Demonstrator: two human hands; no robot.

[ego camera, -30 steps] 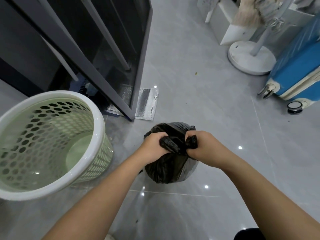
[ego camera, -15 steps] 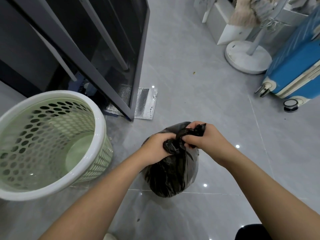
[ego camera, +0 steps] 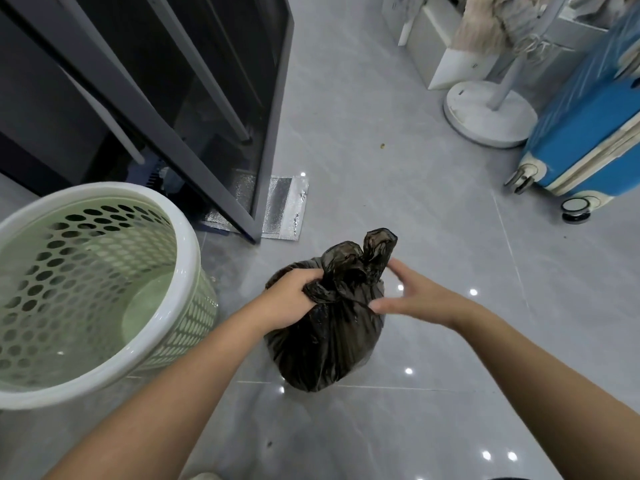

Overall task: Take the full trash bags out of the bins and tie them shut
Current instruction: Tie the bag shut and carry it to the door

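Observation:
A full black trash bag (ego camera: 329,344) sits on the grey tile floor in front of me, its neck twisted into a knot with two loose ears sticking up. My left hand (ego camera: 289,299) grips the bag's gathered neck from the left. Just right of the knot, my right hand (ego camera: 412,294) has its fingers spread, their tips at the plastic, holding nothing. To the left stands the pale green perforated bin (ego camera: 187,258) with a white rim, with no bag in it.
A dark glass-fronted cabinet (ego camera: 207,109) stands behind the bin, with a silver foil pouch (ego camera: 284,209) on the floor at its corner. At the right are a white fan base (ego camera: 488,114) and a blue suitcase (ego camera: 588,126). White boxes stand at the back.
My right hand let go of the bag's ear and spread open beside the knot. The two ears now stand up free. My left hand still holds the neck.

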